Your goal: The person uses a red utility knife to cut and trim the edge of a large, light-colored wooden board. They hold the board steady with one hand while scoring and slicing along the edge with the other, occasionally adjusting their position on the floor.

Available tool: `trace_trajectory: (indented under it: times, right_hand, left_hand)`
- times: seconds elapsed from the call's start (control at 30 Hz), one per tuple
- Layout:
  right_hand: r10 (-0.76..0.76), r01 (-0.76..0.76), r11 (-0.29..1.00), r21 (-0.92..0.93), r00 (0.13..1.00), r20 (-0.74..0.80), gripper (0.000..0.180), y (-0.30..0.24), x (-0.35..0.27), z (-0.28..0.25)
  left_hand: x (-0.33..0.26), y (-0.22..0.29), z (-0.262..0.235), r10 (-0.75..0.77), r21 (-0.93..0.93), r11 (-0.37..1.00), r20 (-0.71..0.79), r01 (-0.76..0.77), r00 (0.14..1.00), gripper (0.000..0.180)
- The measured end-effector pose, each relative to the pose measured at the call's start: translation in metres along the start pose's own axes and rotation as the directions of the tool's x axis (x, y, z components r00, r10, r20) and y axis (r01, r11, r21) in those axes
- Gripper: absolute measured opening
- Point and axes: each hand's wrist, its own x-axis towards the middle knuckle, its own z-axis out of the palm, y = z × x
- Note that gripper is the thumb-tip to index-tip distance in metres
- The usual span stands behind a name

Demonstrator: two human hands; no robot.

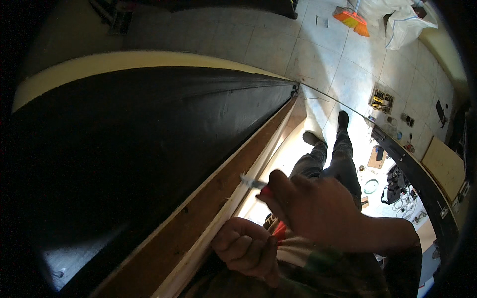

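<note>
My right hand (313, 206) is closed round a utility knife (253, 182) with a red handle. Its grey blade points left and reaches the pale wooden edge strip (223, 211), where frayed slivers stand up. Motion blurs the tool a little. Nearer to me, my left hand (246, 248) is curled into a fist against the same strip; whatever lies inside its fingers is hidden. The strip runs along a long brown wooden edge (198, 203), which borders a large black panel (134, 149) on the left.
Below me, my legs and dark shoes (343, 119) stand on the tiled floor (273, 49). An orange broom (353, 22) and white sacks (402, 30) are at the far right. A tool box (381, 101), a black bag (395, 184) and a dark curved board (417, 169) lie to the right.
</note>
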Motion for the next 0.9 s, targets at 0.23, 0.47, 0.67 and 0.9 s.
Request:
trace_trajectory:
  times: [0.23,0.47,0.67,0.9]
  right_hand:
    - [0.060,-0.060,0.998,0.003,0.998,-0.021,0.034,0.010,0.006,0.002]
    - [0.098,-0.099,0.994,0.039,0.995,0.029,0.029,0.011,0.004,-0.005]
    - [0.135,-0.136,0.985,0.103,0.991,0.018,0.030,0.029,0.007,0.010]
    - [0.170,-0.169,0.985,0.026,0.984,-0.059,0.026,0.046,0.011,0.024]
  left_hand:
    - [-0.002,0.001,0.005,0.013,0.014,1.000,-0.010,-0.013,1.000,0.060]
    - [0.004,-0.002,0.013,0.017,0.004,1.000,-0.054,-0.016,0.998,0.050]
    - [0.004,-0.003,0.007,0.029,-0.008,1.000,-0.040,-0.030,0.999,0.043]
    - [0.012,-0.006,0.003,0.026,0.024,0.999,0.001,-0.026,1.000,0.037]
